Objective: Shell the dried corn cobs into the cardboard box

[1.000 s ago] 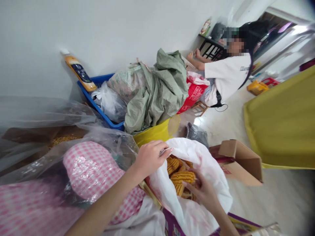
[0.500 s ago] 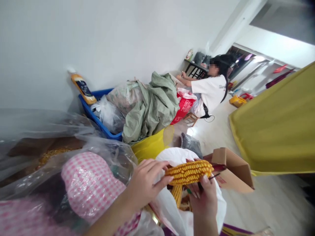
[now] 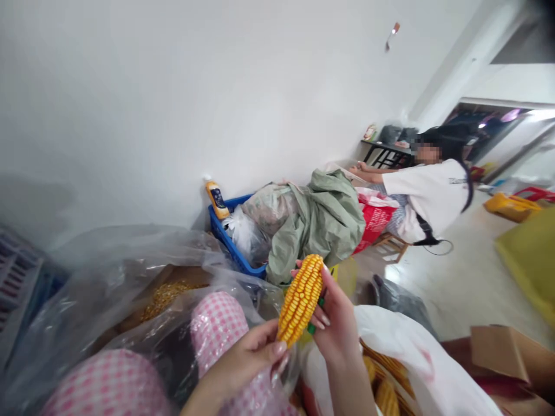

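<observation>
An ear of corn (image 3: 301, 300) with yellow kernels is held tilted in front of me, its upper end leaning right. My left hand (image 3: 260, 349) pinches its lower end between thumb and fingers. Around the upper part, my right hand (image 3: 336, 315) is closed, thumb along the side. Something green (image 3: 311, 328) shows between the right fingers; most of it is hidden, so its kind is unclear. Below and right, a white sack (image 3: 433, 352) holds several more ears of corn (image 3: 385, 398). Loose kernels (image 3: 169, 297) lie in a clear plastic bag (image 3: 130, 248) at left.
Pink checked cloth under plastic (image 3: 219, 323) covers my legs. A blue crate (image 3: 238, 254) with bags and a bottle (image 3: 217, 199) stands by the wall. Beyond the green sheet (image 3: 316, 219) sits another person (image 3: 433, 190). A cardboard box (image 3: 498, 352) is at right.
The ear of corn has gone from lying nearly level over the white sack to standing steeply, farther left. My view has swung left; both hands still hold the ear.
</observation>
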The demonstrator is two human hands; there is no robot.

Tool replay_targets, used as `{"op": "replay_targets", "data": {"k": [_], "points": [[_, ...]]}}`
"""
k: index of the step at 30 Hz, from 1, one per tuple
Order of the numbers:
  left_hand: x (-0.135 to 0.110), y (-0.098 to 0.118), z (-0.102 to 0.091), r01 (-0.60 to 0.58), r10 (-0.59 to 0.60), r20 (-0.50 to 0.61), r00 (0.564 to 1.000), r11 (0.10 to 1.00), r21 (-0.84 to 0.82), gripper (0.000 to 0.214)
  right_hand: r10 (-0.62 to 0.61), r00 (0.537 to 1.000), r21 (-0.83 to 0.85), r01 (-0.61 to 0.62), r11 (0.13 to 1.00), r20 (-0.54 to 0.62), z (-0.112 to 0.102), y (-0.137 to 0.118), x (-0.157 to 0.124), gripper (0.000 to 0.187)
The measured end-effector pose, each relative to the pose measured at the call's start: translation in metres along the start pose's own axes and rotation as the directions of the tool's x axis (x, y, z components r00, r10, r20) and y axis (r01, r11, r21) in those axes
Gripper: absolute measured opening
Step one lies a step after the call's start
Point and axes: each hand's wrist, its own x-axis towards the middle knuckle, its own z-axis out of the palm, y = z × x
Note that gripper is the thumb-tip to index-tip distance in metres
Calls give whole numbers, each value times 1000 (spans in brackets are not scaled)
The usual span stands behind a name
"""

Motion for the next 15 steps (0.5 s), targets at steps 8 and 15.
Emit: {"op": "replay_targets", "data": {"k": [8,15], "points": [[-18,14,-48,-113,142,-254,957,986,125,42,103,976,-8,-103,995,191,21,35,50,34],[-8,80,-92,-225,324,-640,696,946,234,32,317,907,-377,-201,904,278,2,120,44,50]]}}
